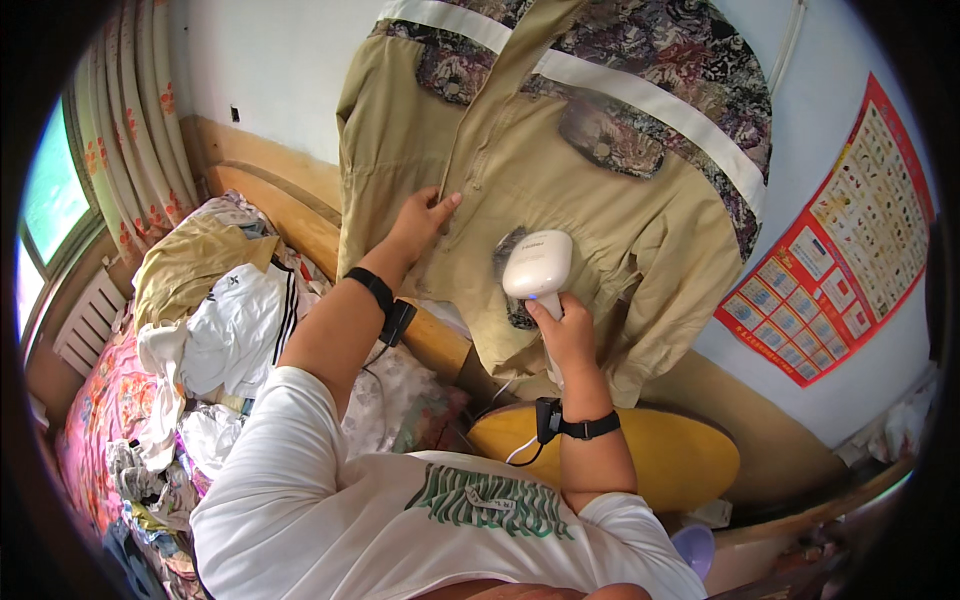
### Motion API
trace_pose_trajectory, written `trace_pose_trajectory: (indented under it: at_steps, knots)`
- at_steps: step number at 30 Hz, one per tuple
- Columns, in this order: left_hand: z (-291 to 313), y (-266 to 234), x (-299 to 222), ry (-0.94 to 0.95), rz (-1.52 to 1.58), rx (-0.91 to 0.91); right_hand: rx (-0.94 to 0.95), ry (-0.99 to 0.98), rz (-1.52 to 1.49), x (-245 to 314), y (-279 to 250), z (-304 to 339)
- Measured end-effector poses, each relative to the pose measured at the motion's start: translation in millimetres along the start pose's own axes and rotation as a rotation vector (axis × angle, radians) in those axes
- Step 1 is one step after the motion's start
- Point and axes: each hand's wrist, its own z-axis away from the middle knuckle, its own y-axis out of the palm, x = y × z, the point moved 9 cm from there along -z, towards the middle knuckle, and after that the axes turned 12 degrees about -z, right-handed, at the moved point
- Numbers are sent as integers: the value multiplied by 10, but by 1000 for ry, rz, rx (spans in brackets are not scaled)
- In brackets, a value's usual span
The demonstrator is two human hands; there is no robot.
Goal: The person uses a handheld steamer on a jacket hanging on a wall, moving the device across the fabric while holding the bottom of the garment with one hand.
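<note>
A khaki jacket (520, 190) hangs upright before me, with dark patterned panels and a white band across its upper part. My left hand (420, 225) is closed on the jacket's front edge, thumb and fingers at the placket. In my right hand (570, 335) is a white handheld garment steamer (538, 265), gripped by its handle. Its broad head faces the lower front of the jacket, over a dark patterned patch (515, 315). From this angle I cannot tell whether the head touches the cloth. The jacket's top runs out of view.
A yellow oval board (620, 455) lies below my right forearm. Clothes, among them a white shirt (240, 325), are heaped on the bed (90, 410) at left, near a curtain (135, 130). A red-bordered poster (840, 240) is on the right wall. A purple basin (695, 548) shows low right.
</note>
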Motion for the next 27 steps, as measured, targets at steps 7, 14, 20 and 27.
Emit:
trace_pose_trajectory:
  at_steps: [7, 14, 20, 27]
  knots:
    - [36, 28, 380, 80, -28, -106, 36, -25, -40, -22, 147, 45]
    - [-10, -21, 378, 52, 94, -214, 43, -128, -65, 100, 356, -70]
    - [69, -182, 673, 139, -180, -254, 91, -31, -49, 39, 553, -199]
    - [217, -142, 805, -81, -153, -93, 35, 16, -54, 58, 522, -251]
